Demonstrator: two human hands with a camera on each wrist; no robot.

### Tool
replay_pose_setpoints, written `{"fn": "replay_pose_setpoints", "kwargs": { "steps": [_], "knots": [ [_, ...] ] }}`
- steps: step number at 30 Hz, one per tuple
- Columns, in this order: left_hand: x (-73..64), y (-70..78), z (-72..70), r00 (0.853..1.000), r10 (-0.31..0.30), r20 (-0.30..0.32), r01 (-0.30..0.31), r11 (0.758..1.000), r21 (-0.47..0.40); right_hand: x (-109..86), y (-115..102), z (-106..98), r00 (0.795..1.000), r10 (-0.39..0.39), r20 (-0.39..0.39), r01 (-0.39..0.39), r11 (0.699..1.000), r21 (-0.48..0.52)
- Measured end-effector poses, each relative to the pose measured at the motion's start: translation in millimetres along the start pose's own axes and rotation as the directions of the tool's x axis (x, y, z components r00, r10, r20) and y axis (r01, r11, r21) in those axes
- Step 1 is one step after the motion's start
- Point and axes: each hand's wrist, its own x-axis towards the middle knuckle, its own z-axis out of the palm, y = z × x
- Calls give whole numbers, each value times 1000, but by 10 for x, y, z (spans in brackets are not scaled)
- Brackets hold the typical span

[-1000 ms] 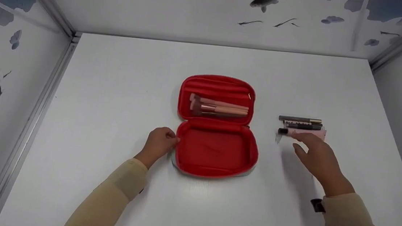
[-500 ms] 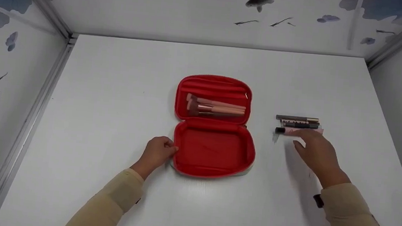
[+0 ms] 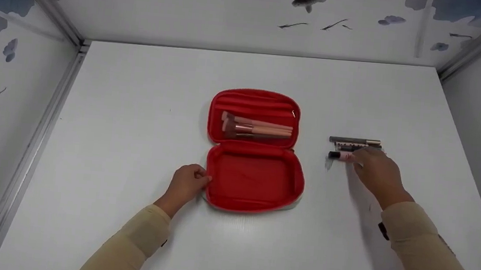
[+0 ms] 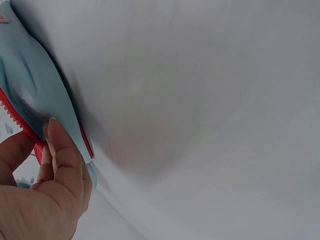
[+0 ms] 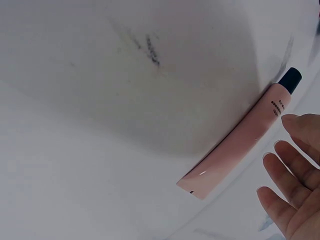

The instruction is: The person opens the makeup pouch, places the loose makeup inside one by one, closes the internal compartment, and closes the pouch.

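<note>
An open cosmetic case [image 3: 258, 180] with a red inside lies on the table, its lid half folded back away from me. My left hand [image 3: 186, 186] pinches the left rim of the near half; in the left wrist view the thumb meets the red zipper edge [image 4: 20, 122] and the fingers are on the pale blue outer side. To the right lies a pink squeeze tube [image 5: 240, 135] with a black cap. My right hand [image 3: 378, 173] is over it, covering its far end in the head view; the right wrist view has the loosely bent fingers [image 5: 285, 175] beside it.
Several makeup brushes [image 3: 262, 130] lie in the lid half of the case. Beyond the tube, slim pencil-like sticks [image 3: 353, 141] lie side by side on the white table [image 3: 139, 100]. Printed panels [image 3: 216, 15] wall the table's back and sides.
My right hand has moved forward a little and now covers more of the tube and the dark stick behind it. The left hand stays at the case rim.
</note>
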Motion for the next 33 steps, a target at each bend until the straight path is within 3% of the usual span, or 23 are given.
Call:
{"fn": "replay_pose_setpoints", "kwargs": {
  "steps": [6, 13, 20, 29, 33],
  "knots": [
    [6, -3, 3, 1000, 2, 0, -2, 1000, 2, 59, 39, 55, 996, -72, -46, 71, 997, -27],
    [12, -8, 11, 1000, -4, -10, 4, 1000, 6, 96, 27, 80, 997, -72, 6, 72, 996, -59],
    [7, -5, 6, 1000, -7, -6, 7, 1000, -2, 117, 31, 129, 993, -112, -31, 109, 990, -88],
    [1, -25, 12, 1000, -18, 2, 18, 1000, -12, 158, 46, 175, 992, -124, -10, 122, 987, -106],
    [9, -6, 14, 1000, 5, -1, -5, 1000, -4, 176, 67, 188, 986, -165, -33, 160, 979, -128]
  ]
}}
